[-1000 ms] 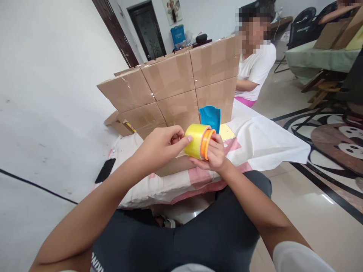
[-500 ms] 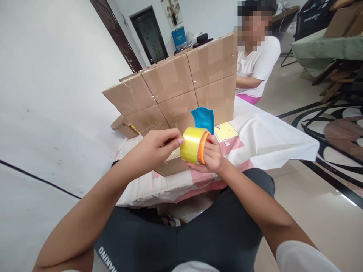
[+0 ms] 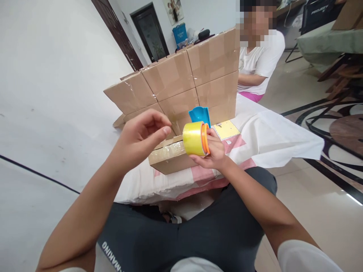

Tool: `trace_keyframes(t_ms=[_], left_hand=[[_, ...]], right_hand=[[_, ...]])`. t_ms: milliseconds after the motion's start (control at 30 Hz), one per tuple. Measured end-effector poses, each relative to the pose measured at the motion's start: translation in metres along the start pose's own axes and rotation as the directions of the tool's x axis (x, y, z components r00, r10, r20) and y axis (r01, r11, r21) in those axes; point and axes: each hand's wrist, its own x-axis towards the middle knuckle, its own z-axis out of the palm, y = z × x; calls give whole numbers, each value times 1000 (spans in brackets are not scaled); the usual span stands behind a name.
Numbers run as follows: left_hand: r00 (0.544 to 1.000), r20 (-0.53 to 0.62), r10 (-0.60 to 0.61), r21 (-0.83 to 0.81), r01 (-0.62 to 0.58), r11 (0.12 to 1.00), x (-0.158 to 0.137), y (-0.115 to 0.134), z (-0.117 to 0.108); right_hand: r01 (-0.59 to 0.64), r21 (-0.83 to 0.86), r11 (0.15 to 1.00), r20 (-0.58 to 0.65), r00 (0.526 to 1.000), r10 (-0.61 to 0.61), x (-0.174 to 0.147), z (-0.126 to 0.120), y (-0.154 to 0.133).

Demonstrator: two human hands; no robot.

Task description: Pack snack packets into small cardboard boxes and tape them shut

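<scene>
Right hand (image 3: pixel 212 151) wrapped around a roll of yellow tape (image 3: pixel 193 138) with an orange ring (image 3: pixel 205 138) at its end, fingers closed on it from below and behind. Tape roll held up in the air, just above a small cardboard box (image 3: pixel 167 158) lying on the tabletop (image 3: pixel 263 139). Left hand (image 3: pixel 141 138) lifted up and to the left of the roll, not touching it, holding nothing, fingers curled loosely with thumb and pointer close together. Shiny clear tape seen along the top of the small box. Blue plastic piece (image 3: pixel 200 115) poking up right behind the roll. Yellow paper (image 3: pixel 227 130) flat on the white and pink cloth, just right of the roll. Wall of stacked big boxes (image 3: pixel 181 85) standing behind. Another person in a white shirt (image 3: pixel 261 62) sitting at the far side.
</scene>
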Motion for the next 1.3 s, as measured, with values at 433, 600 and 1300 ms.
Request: trace_keyframes(t_ms=[433, 600, 1300], left_hand=[[851, -312, -423, -274, 346, 897, 21, -155, -86], [827, -205, -524, -248, 474, 845, 0, -167, -84], [837, 533, 126, 609, -483, 630, -67, -163, 2]], right_hand=[[-78, 28, 997, 7, 997, 78, 0, 0, 13], [-82, 30, 996, 2, 997, 82, -2, 2, 17], [-118, 31, 993, 45, 992, 117, -11, 8, 22]])
